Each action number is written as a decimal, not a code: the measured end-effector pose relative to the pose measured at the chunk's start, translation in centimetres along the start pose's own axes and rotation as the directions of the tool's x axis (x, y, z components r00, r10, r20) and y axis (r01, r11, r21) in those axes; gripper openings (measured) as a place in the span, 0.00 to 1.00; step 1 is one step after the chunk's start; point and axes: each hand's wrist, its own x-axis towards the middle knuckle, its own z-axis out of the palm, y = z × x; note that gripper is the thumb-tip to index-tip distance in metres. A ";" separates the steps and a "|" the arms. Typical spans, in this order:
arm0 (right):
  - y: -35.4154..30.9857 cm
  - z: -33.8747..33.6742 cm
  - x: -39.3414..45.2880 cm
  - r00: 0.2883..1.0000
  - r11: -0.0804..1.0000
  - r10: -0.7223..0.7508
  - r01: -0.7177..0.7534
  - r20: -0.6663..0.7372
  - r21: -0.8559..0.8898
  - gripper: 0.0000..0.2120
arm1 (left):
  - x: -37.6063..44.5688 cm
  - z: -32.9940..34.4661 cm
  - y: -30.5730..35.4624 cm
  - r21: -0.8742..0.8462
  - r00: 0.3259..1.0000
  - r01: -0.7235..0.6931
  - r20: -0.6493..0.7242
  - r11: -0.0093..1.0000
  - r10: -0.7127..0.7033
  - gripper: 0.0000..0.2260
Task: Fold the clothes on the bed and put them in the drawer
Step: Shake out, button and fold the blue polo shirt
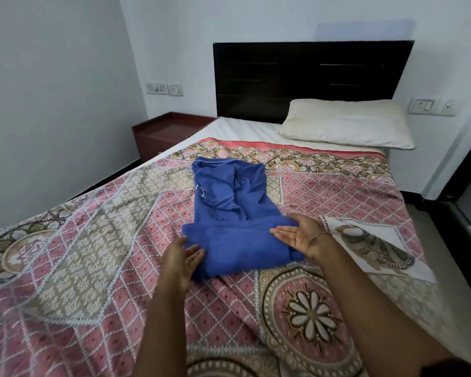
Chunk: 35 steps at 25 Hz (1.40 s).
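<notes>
A blue garment [229,202] lies partly folded in the middle of the bed [98,240], its near end doubled over into a thick band. My left hand [181,263] rests against the near left corner of that band, fingers apart. At the band's right end is my right hand [299,234], palm turned up and fingers spread, touching the cloth's edge. Neither hand is closed around the fabric. A thin bangle sits on my right wrist.
A patterned pink bedspread covers the bed, with a white pillow [346,123] near the dark headboard [310,77]. A reddish-brown bedside cabinet [166,134] stands at the bed's far left. Floor runs along the right side [468,208].
</notes>
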 end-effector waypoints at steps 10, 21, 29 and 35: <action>3.8 -2.7 1.4 0.945 0.717 -0.296 0.122 -0.141 -0.686 0.23 | 1.4 -0.2 -2.7 0.899 0.968 -0.115 0.005 0.424 0.251 0.28; -0.4 -3.1 -3.5 0.933 0.841 -0.333 0.228 -0.137 -0.491 0.10 | -4.6 -0.8 4.0 0.852 0.971 -0.168 0.229 0.496 -0.063 0.14; 5.4 -11.8 -4.6 0.909 0.414 -0.411 0.111 -0.076 -0.904 0.19 | -3.5 -4.3 1.5 0.994 0.983 -0.109 0.111 0.023 -0.147 0.18; 6.4 -13.1 -3.9 0.705 -0.111 -0.591 0.411 0.393 -0.905 0.19 | -2.3 -5.4 -1.0 0.933 0.908 -0.283 0.336 -0.223 0.250 0.18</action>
